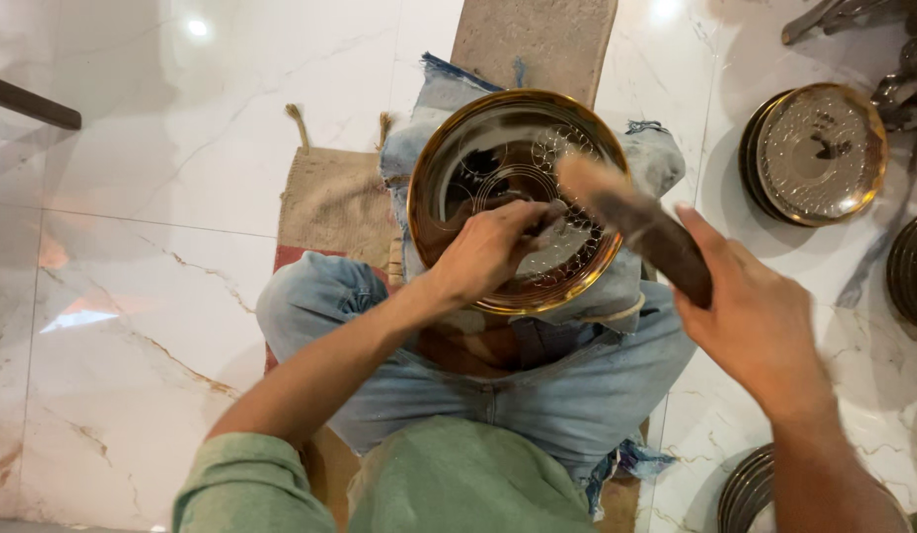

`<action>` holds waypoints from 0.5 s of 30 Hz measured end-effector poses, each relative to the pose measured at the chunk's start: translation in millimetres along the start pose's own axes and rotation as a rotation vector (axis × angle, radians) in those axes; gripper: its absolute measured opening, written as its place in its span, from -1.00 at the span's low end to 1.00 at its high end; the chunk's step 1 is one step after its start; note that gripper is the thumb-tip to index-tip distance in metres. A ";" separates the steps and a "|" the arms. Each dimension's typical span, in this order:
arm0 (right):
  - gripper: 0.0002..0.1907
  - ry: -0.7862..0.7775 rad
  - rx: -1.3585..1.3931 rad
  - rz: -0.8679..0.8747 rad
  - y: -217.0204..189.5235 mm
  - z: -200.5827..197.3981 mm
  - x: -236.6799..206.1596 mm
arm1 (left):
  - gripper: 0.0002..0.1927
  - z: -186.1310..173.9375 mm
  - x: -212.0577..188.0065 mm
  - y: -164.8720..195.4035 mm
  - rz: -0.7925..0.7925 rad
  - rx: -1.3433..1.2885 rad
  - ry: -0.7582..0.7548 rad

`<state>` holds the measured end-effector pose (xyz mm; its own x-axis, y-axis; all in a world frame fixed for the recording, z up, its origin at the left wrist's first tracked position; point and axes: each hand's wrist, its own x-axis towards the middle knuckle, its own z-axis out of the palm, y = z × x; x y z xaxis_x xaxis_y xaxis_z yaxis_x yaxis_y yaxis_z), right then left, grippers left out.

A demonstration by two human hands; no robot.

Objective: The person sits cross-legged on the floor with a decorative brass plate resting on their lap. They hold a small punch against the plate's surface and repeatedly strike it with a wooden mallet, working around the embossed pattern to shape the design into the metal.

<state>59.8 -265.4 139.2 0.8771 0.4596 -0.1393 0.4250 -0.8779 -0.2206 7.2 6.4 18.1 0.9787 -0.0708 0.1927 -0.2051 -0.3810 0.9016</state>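
- Resting on lap w/ blue jeans (577, 395): round shiny gold-rimmed engraved metal plate (483, 158).
- Left hand (488, 247) clenched on thin dark tool (549, 217), tip touching plate.
- Right hand (755, 316) grasping brown wooden mallet (636, 222), just above plate.

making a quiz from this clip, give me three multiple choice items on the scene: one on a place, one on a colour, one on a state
1. Where does the round engraved plate rest?
A. on the person's lap
B. on a wooden shelf
C. in a sink

2. What colour is the plate's rim?
A. blue
B. gold
C. black

3. What is the right hand doing?
A. lying flat on the floor
B. gripping a dark wooden mallet
C. holding a cup

Answers:
1 A, the plate sits on the jeans-clad crossed legs, with the left hand pressing a small tool onto it.
2 B, a gold band runs round the shiny engraved centre.
3 B, the fingers are closed on the mallet's handle, its head raised over the plate.
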 end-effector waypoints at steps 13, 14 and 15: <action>0.08 -0.143 -0.548 -0.218 -59.8 -59.7 26.0 | -0.71 26.5 -27.9 13.1 -0.240 0.058 0.374; -0.01 -0.085 -0.570 -0.238 -55.9 -55.2 21.7 | -0.73 26.2 -27.8 14.0 -0.239 0.056 0.377; -0.09 -0.028 -0.590 -0.256 -51.4 -50.3 12.7 | -0.74 25.2 -27.4 15.1 -0.238 0.055 0.377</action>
<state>60.4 -221.2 197.3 0.7288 0.6607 -0.1800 0.6788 -0.6624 0.3171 -22.4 -20.7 16.6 0.9245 0.3620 0.1196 0.0359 -0.3949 0.9180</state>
